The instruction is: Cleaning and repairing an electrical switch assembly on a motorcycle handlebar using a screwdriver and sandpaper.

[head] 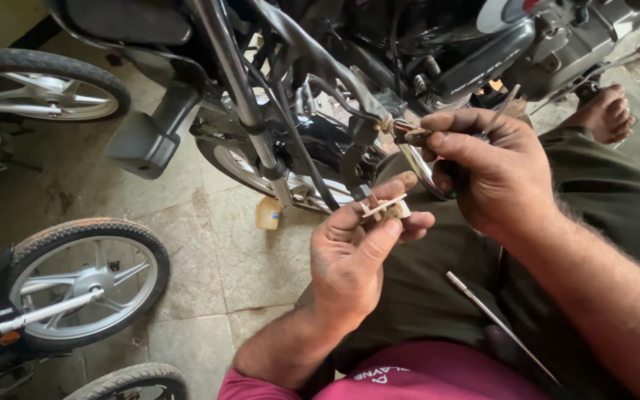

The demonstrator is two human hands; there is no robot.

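1. At the left edge of the stone floor (209, 252) stand two motorcycle wheels: the upper wheel (46, 92) near the top left corner, and the lower wheel (87, 285) with silver spokes and a worn tyre further down; a third tyre (131, 379) peeks in at the bottom edge
2. A dark motorcycle (312, 96) fills the top middle of the view, its frame tubes and black cables running down toward the hands; a small yellowish container (268, 213) lies on the floor just beneath it
3. The left hand (353, 255) is in the middle, palm turned up and fingers curled; thumb and fingertips pinch a small pale connector piece (385, 209) with a thin flat strip across it, held just below the motorcycle's cables
4. The right hand (494, 174) is above and to the right of the left one, closed tight; its thumb and forefinger grip a small brownish metal tip (409, 135) at a cable end, while the rest of the fist wraps a slim tool whose thin metal arm (501, 107) sticks up behind the knuckles; just what that tool is I cannot tell
5. A long thin metal rod (494, 320) lies across the lap, on the olive trousers (424, 296), below the right forearm
6. A bare foot (607, 112) rests on the floor at the right edge, beside the engine
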